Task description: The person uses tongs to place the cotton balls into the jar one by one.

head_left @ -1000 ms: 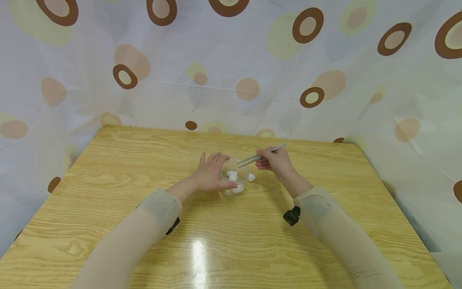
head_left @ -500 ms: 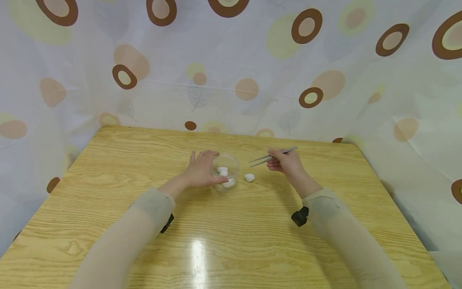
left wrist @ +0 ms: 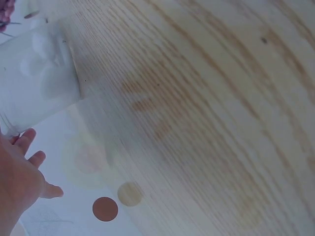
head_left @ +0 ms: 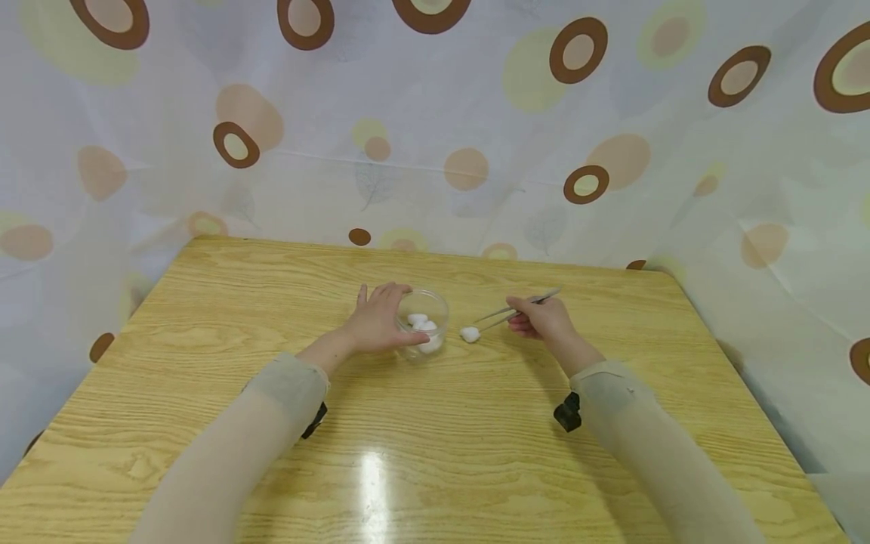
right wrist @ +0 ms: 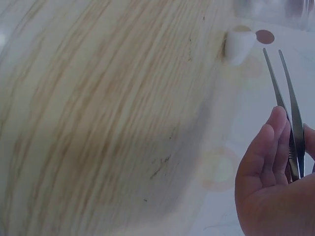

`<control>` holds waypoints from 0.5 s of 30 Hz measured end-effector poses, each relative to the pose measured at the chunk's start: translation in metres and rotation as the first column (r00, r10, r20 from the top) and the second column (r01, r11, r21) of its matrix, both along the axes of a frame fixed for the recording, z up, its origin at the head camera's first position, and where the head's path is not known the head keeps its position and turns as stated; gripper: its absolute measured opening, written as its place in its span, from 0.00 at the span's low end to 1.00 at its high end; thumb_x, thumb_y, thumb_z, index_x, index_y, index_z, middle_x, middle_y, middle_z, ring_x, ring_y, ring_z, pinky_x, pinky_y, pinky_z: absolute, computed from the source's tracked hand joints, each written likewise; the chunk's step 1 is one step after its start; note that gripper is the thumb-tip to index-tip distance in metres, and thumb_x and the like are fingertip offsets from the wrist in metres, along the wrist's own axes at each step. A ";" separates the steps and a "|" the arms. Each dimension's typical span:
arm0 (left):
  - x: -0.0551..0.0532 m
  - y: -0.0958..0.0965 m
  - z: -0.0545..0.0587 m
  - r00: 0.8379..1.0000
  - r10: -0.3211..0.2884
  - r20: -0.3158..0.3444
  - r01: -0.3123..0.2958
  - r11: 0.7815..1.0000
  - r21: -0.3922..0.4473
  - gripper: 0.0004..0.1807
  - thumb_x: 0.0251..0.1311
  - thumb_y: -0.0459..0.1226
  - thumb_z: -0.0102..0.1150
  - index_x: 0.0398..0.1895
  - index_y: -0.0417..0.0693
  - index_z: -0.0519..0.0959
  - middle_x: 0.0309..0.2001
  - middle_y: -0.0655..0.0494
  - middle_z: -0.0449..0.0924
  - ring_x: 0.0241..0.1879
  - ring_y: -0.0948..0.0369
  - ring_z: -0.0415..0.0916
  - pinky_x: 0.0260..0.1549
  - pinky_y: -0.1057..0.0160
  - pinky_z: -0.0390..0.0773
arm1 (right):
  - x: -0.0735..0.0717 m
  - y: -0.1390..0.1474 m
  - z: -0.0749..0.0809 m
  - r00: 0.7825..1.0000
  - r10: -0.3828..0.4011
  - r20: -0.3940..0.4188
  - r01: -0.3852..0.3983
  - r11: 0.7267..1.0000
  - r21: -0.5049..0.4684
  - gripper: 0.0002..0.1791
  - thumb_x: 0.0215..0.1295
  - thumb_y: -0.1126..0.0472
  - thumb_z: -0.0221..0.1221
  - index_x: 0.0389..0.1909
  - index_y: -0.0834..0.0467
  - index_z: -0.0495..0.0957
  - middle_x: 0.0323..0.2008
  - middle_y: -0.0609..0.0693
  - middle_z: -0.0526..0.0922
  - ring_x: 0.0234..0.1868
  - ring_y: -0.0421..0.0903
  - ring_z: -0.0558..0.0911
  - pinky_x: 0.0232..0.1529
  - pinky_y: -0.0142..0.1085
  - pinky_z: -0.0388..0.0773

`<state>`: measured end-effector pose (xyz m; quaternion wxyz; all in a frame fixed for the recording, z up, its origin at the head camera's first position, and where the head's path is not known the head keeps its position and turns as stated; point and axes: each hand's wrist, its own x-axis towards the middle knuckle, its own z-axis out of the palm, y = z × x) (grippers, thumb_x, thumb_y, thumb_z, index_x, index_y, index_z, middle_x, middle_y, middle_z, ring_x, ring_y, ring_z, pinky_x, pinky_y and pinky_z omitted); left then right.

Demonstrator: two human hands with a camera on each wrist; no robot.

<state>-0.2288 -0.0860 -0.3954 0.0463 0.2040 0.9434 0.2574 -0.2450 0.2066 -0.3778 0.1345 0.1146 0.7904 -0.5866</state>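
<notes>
My left hand (head_left: 377,323) grips a clear round jar (head_left: 440,321) from its left side, thumb in front and fingers at the rim. Several white cotton balls (head_left: 430,341) lie inside, also visible through the jar wall (left wrist: 29,98) in the left wrist view. One loose cotton ball (head_left: 470,334) sits on the table just right of the jar. My right hand (head_left: 544,319) pinches metal tweezers (head_left: 506,319), whose parted tips point left at the loose ball's right side. In the right wrist view the tweezers (right wrist: 294,110) hold nothing between their tips.
A wood-grain table (head_left: 421,468) lies under both hands. Behind it and at both sides hangs a pale curtain (head_left: 421,98) with brown, peach and yellow spots. A black wrist camera (head_left: 567,412) hangs below the right sleeve.
My left hand has slid the jar left, away from the loose cotton ball. The tweezers first moved right, off the jar, then their tips dropped toward the loose ball.
</notes>
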 end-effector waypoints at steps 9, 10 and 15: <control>-0.001 -0.001 -0.001 1.000 -0.001 -0.005 0.001 1.000 0.006 0.49 0.49 0.61 0.61 0.69 0.45 0.57 0.69 0.47 0.59 0.72 0.48 0.48 0.65 0.34 0.33 | -0.004 -0.003 -0.011 0.999 0.011 0.035 -0.014 0.996 0.091 0.25 0.65 0.50 0.57 0.52 0.68 0.73 0.15 0.39 0.80 0.19 0.33 0.81 0.32 0.31 0.82; -0.001 -0.001 -0.001 1.000 -0.002 -0.006 0.002 1.000 0.010 0.49 0.49 0.61 0.61 0.69 0.45 0.57 0.69 0.47 0.59 0.71 0.48 0.49 0.65 0.34 0.33 | -0.004 -0.004 -0.013 0.999 0.012 0.035 -0.016 0.996 0.091 0.25 0.65 0.51 0.56 0.53 0.68 0.72 0.15 0.39 0.80 0.19 0.33 0.81 0.32 0.30 0.81; 0.000 -0.001 0.000 1.000 -0.004 -0.009 0.004 1.000 0.018 0.49 0.49 0.61 0.62 0.68 0.44 0.58 0.68 0.46 0.60 0.71 0.48 0.50 0.65 0.34 0.33 | -0.005 -0.005 -0.016 1.000 0.004 0.030 -0.006 0.997 0.077 0.26 0.63 0.50 0.58 0.51 0.67 0.73 0.15 0.40 0.80 0.19 0.33 0.81 0.30 0.29 0.81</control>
